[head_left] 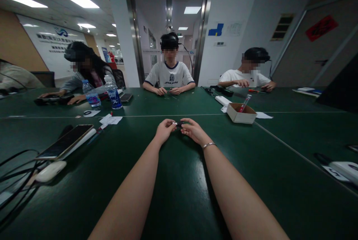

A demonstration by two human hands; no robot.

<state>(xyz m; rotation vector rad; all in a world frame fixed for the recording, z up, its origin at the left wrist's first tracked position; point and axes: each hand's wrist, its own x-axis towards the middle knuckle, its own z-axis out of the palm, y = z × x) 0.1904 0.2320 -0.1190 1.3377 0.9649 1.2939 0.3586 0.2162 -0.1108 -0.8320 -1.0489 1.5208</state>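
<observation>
Both arms reach forward over the green table. My left hand (pixel 165 131) pinches the silvery end of a small dark object with a bright metal tip (pixel 179 124), too small to name. From the other side, my right hand (pixel 193 130) has its thumb and fingers closed on the black end of that same object. It lies level between the two hands, just above the tabletop. The fingers cover most of its ends. A metal bracelet circles my right wrist.
A shallow box (pixel 241 115) with a clear tube stands ahead on the right. Left are a phone (pixel 67 141), cables, a white rounded case (pixel 51 171) and paper slips (pixel 111 120). Two water bottles (pixel 114 92) stand farther back. Several people sit around the green table (pixel 179 188).
</observation>
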